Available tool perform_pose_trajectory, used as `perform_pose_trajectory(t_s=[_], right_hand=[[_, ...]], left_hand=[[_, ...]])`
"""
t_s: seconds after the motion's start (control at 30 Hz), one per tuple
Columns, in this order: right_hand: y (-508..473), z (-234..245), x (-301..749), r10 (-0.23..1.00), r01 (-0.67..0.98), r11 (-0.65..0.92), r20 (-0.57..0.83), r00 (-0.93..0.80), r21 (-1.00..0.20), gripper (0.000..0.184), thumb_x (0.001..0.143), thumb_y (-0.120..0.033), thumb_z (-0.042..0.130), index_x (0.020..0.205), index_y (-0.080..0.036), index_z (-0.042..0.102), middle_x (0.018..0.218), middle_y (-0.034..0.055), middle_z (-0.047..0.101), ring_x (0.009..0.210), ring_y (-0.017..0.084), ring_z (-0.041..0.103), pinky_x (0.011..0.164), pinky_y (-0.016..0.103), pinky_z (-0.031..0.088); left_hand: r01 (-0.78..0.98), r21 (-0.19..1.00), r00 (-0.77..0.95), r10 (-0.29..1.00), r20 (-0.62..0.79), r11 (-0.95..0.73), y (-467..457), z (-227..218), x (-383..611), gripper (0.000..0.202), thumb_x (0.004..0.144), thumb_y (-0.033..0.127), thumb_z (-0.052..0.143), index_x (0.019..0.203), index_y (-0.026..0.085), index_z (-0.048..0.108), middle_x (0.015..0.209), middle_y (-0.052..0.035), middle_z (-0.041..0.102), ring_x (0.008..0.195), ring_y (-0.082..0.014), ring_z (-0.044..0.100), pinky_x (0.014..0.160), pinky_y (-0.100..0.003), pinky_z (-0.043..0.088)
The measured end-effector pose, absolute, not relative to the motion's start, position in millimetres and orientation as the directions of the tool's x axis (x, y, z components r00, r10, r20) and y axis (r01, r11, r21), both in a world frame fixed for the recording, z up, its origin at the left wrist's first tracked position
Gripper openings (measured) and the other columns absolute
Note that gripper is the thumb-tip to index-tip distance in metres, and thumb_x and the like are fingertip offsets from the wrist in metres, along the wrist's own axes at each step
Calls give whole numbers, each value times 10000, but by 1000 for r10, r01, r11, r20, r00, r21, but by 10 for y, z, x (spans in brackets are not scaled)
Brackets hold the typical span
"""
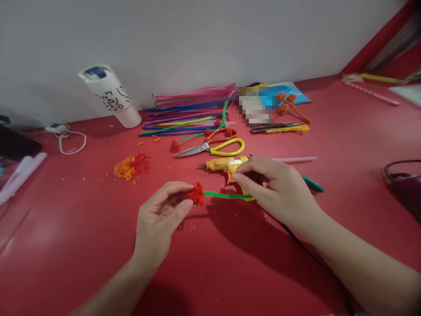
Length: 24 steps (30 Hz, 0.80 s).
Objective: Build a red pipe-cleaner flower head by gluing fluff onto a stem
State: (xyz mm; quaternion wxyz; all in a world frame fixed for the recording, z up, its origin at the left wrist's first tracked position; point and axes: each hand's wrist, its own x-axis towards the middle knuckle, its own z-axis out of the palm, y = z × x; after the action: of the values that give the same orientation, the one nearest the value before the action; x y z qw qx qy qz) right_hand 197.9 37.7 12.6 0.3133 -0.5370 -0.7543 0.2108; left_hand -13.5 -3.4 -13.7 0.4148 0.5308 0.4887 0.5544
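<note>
Between the thumb and fingertips of my left hand [161, 217] is a red fuzzy flower head [196, 194]. Its green pipe-cleaner stem [226, 195] runs level to the right and passes out of sight at my right hand [274, 184]. That hand's fingers are curled with thumb and forefinger close together, above a yellow hot glue gun [220, 164]; what they pinch, if anything, is hidden. The gun lies on the table, nozzle to the left. Just behind it are scissors [210, 147] with one red and one yellow handle.
Orange and red fuzz clippings [126, 167] lie left. Behind are coloured pipe cleaners [184, 120], a green stem with red blooms [224, 114], orange flowers [291, 105] and a yellow cutter [286, 128]. A white tumbler [115, 98] stands back left. A black cord [309, 250] runs under my right forearm.
</note>
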Motion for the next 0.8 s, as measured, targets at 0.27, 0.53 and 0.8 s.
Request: perform_pose_trajectory(t_s=[0.27,0.53,0.8], right_hand=[[557,-34,2052,978,953,191,124,-166,-234,298,882,-402,465,695,-193,565,736,95,645,590,203,550,499,298,282],[589,-113,1997,991,990,132,26,-131,-49,419,902,-492,400,663,-187,556,670,95,642,574,205,572,469,286,208],[601,-173,1986,995,923,97,26,-93,-373,280,795,-425,575,654,-191,518,645,52,589,572,178,513,505,286,230]], left_hand=[[-388,913,-53,986,-160,128,59,-113,-150,99,723,194,663,813,186,705,735,-17,726,634,-135,677,637,-265,561],[-491,844,53,974,-221,218,53,-101,-150,93,707,201,680,783,174,727,702,-22,724,628,-130,677,619,-234,545],[-500,842,23,975,-220,202,79,-99,-169,101,693,193,695,786,164,723,702,-15,726,608,-121,675,588,-211,540]])
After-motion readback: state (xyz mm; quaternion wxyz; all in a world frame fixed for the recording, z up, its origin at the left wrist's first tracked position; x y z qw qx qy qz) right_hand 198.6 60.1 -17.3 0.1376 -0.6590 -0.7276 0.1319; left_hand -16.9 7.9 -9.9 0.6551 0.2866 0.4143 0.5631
